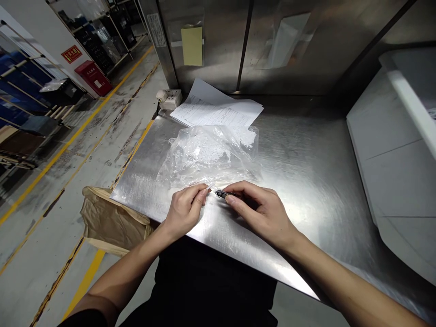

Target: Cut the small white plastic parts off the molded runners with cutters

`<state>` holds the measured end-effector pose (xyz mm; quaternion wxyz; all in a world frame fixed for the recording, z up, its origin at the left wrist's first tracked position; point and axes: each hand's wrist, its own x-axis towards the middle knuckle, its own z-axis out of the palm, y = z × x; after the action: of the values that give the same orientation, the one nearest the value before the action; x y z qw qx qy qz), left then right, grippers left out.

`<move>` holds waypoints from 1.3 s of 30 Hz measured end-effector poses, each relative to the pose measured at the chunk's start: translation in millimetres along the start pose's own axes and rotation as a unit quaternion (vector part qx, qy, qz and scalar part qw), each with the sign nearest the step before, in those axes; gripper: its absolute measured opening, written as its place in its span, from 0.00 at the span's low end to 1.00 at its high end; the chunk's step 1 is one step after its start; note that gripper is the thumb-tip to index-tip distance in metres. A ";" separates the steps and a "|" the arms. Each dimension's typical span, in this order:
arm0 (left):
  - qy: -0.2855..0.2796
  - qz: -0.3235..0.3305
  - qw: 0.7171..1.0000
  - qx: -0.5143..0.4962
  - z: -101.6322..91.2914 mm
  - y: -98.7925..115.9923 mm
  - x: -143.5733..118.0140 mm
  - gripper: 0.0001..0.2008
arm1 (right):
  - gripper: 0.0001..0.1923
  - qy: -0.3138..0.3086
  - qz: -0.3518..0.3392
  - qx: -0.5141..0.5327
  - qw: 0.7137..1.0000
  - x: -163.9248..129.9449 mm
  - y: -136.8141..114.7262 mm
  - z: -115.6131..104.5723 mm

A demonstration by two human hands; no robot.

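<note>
My left hand (185, 208) pinches a small clear plastic piece (208, 187) between thumb and fingertips, just above the steel table (306, 172). My right hand (260, 210) holds a small dark tool (223, 194), its tip pointing at that piece. The two hands almost meet near the table's front edge. Right behind them lies a clear plastic bag (207, 154) filled with several small white parts.
Printed paper sheets (218, 109) lie behind the bag, next to a white power socket (169, 97). A grey-white machine housing (391, 150) fills the right side. A brown bag-lined box (109, 218) stands on the floor at left. Steel panels rise behind.
</note>
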<state>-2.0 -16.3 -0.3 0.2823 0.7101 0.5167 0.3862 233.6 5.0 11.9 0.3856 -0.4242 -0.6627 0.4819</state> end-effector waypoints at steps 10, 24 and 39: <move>-0.007 0.011 1.000 0.010 -2.0 3.5 1.2 0.13 | 0.08 -0.003 -0.020 -0.030 0.999 0.9 -2.2 -1.3; -0.001 -0.008 0.999 0.038 0.1 1.5 0.5 0.11 | 0.08 0.025 -0.021 -0.019 0.999 -0.1 3.7 2.9; -0.025 0.010 0.999 -0.030 -1.1 -0.3 -2.2 0.10 | 0.09 0.073 -0.024 0.002 0.997 4.3 1.9 -2.7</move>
<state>-3.5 -18.2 -0.5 0.3123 0.7160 0.4906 0.3861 235.0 10.2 11.1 0.4454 -0.4415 -0.6416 0.4416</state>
